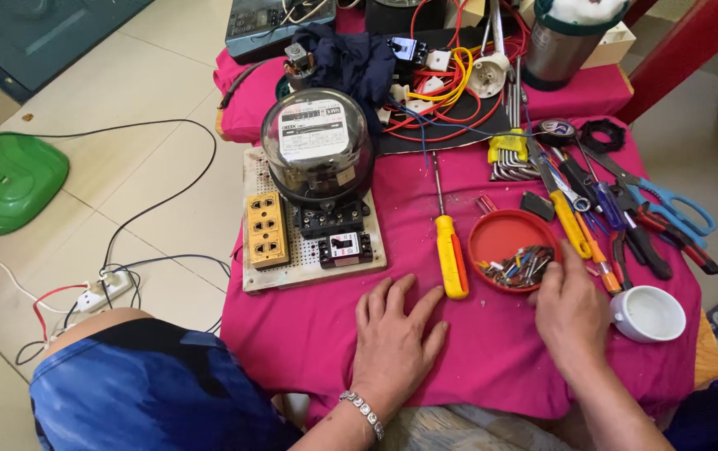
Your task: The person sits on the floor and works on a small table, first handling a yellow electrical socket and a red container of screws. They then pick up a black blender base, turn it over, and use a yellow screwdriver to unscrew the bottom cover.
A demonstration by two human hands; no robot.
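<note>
Left hand (394, 338) flat, nothing gripped; right hand (570, 311) fingertips pinched in red dish (492, 234), which could be tipped, small screws (519, 266) scattered.

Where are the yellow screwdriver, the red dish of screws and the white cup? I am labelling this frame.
yellow screwdriver (452, 255): head view, on its yellow handle.
red dish (492, 231): head view, on its bare upper-left floor.
white cup (650, 313): head view, on its pale inside.

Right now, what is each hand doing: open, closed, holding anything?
Left hand: open, flat on the pink cloth, holding nothing.
Right hand: fingers at the red dish; grip cannot be told.
</note>
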